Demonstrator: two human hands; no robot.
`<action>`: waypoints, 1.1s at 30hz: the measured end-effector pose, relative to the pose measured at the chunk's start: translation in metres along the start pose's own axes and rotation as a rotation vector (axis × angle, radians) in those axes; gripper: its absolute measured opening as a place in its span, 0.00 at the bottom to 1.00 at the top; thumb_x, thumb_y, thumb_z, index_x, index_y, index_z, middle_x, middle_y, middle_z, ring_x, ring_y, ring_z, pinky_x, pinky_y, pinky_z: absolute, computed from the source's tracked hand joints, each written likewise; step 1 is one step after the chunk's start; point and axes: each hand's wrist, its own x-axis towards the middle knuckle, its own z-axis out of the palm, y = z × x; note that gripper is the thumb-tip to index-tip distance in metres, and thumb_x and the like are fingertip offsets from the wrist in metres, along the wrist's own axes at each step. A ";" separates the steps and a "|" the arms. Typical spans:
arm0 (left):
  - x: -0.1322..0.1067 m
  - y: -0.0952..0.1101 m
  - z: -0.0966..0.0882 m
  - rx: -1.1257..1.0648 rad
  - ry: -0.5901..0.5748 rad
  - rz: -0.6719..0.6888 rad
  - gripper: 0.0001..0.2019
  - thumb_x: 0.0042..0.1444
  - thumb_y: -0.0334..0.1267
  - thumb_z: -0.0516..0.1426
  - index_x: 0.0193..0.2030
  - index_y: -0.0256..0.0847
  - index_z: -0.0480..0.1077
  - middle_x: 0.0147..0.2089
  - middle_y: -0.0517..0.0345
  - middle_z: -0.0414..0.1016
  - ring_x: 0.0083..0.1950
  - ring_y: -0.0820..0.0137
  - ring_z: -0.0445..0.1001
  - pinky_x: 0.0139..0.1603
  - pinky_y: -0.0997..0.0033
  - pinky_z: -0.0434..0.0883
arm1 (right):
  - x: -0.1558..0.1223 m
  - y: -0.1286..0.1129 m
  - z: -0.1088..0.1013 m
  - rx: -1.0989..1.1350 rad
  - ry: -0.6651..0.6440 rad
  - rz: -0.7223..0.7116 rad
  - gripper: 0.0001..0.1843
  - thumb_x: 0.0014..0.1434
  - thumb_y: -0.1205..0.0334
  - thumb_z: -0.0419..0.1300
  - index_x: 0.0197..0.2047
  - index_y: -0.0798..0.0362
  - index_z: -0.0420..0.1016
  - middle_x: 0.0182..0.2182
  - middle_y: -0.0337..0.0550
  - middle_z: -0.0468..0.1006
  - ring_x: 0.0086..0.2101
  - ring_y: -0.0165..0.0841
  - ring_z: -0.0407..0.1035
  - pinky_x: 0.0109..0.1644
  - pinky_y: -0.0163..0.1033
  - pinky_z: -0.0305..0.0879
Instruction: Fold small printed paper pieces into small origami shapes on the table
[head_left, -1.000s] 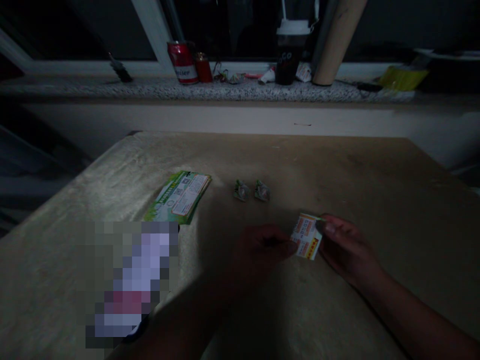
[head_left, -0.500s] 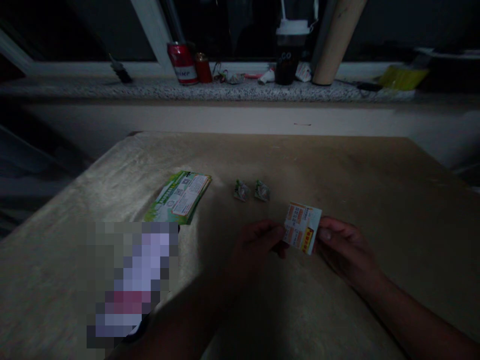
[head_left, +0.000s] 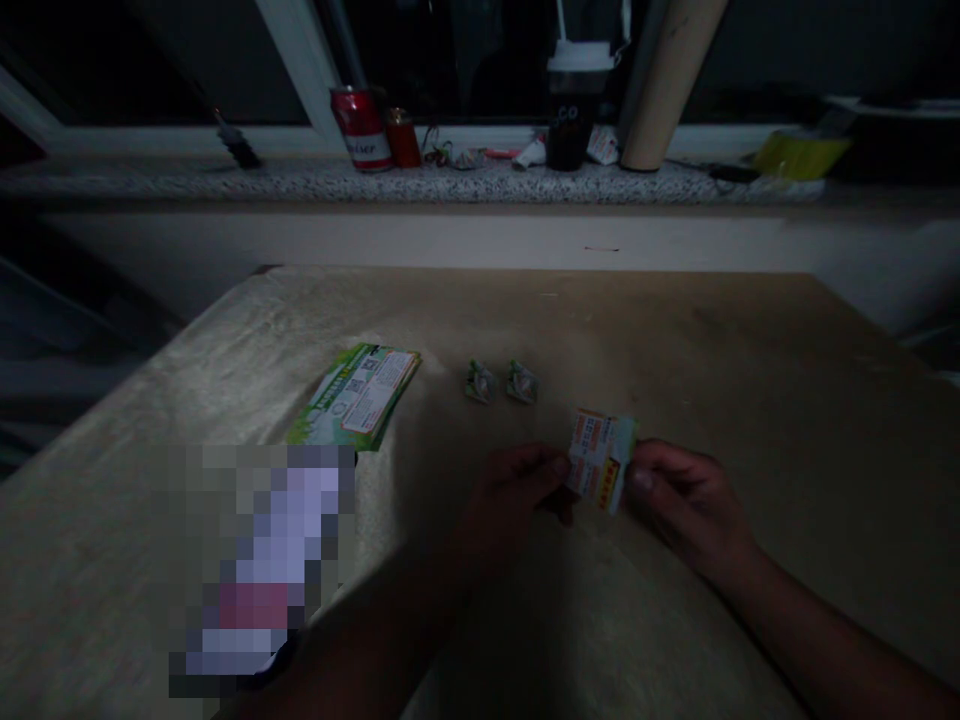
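Note:
Between my two hands is a small printed leaflet, white with orange and yellow blocks of print. My left hand pinches its left edge between thumb and fingers. On the right edge, my right hand pinches it the same way, and that edge bends up and shows some green. Two small folded paper pieces, one on the left and one on the right, lie side by side beyond my left hand. Farther left lies a stack of green-and-white printed leaflets.
A blurred-out, pale lit object lies on the table at lower left. On the granite sill behind stand a red can, an orange lighter, a dark lidded cup, a cardboard tube and a yellow item.
The leaflet's right edge has curled upward and inward as my right hand shifted slightly left. My left hand keeps its pinch. The folded pieces and the stack lie as before.

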 end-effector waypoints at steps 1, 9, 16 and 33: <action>0.000 0.000 0.000 -0.006 0.003 -0.001 0.15 0.56 0.49 0.65 0.35 0.36 0.77 0.30 0.57 0.75 0.29 0.72 0.71 0.33 0.71 0.68 | 0.000 -0.001 0.000 -0.011 0.003 -0.005 0.12 0.61 0.49 0.70 0.35 0.48 0.85 0.25 0.41 0.81 0.27 0.34 0.74 0.31 0.37 0.71; 0.001 -0.004 0.004 -0.096 -0.066 -0.063 0.16 0.54 0.49 0.66 0.32 0.36 0.76 0.28 0.58 0.73 0.26 0.73 0.70 0.30 0.71 0.68 | 0.002 -0.006 0.005 0.058 -0.018 -0.021 0.10 0.58 0.49 0.73 0.38 0.46 0.86 0.26 0.42 0.83 0.26 0.33 0.76 0.30 0.35 0.73; 0.001 -0.007 0.008 -0.021 -0.098 -0.049 0.17 0.57 0.50 0.63 0.31 0.36 0.73 0.26 0.60 0.71 0.26 0.73 0.70 0.30 0.72 0.68 | 0.004 -0.007 0.013 -0.153 0.110 -0.118 0.10 0.52 0.57 0.76 0.30 0.49 0.82 0.23 0.38 0.80 0.24 0.31 0.74 0.27 0.32 0.72; -0.019 0.004 0.003 1.104 -0.130 0.791 0.41 0.57 0.23 0.55 0.74 0.54 0.49 0.73 0.47 0.53 0.71 0.55 0.60 0.68 0.50 0.68 | 0.004 -0.007 0.013 -0.433 0.129 0.018 0.08 0.52 0.63 0.66 0.24 0.51 0.73 0.18 0.34 0.72 0.20 0.29 0.67 0.23 0.32 0.62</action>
